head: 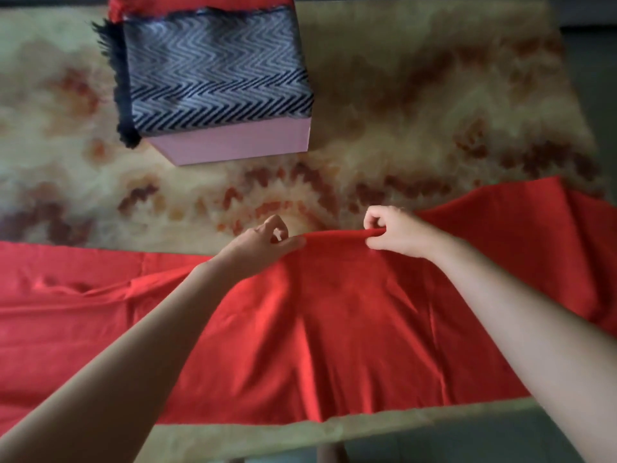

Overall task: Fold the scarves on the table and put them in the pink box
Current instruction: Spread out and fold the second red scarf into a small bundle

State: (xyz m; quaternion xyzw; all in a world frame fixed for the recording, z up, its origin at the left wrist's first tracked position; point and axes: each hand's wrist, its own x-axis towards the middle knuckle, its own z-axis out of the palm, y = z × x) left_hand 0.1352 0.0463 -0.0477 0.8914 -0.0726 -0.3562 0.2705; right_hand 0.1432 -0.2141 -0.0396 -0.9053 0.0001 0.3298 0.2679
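Red scarf (334,312) lies spread across the table's (417,105) near edge, its far hem pinched up by left hand (267,238) and right hand (394,233). Keeping both pinches level should give a straight fold; the pink box (233,147) waits beyond.

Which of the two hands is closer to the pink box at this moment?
Left. The left hand pinches the red scarf on the near side of the pink box, apart from it; the right hand pinches the same edge farther to the right.
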